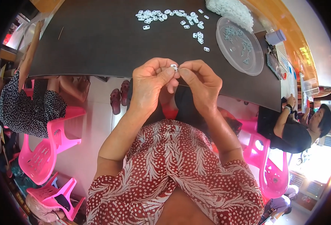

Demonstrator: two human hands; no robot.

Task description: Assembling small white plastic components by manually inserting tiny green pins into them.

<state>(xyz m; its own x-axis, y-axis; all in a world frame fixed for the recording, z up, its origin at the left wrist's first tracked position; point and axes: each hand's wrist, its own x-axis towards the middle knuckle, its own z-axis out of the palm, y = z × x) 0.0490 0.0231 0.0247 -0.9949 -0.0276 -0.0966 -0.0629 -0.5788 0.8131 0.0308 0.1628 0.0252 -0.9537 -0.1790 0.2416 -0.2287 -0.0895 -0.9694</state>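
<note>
My left hand [152, 82] pinches a small white plastic piece with holes [173, 67] between thumb and fingertips, just over the table's near edge. Close against it, my right hand [202, 80] has its thumb and forefinger pressed together at the piece's right side. Whatever sits between those right fingertips is too small to make out. Farther back on the dark table [98, 41] lie many similar white pieces [150, 15], some oval and some squarish, in a loose scatter. A round clear plastic tray [220, 45] at the right holds thin, greyish, screw-like bits [244, 45].
A clear bag of white pieces [231, 11] stands behind the tray. A lilac cup-like container [276, 37] is at the table's right end. Pink plastic chairs [36, 161] and other people [300, 129] are on both sides. Dark red clogs [115, 101] rest on the floor.
</note>
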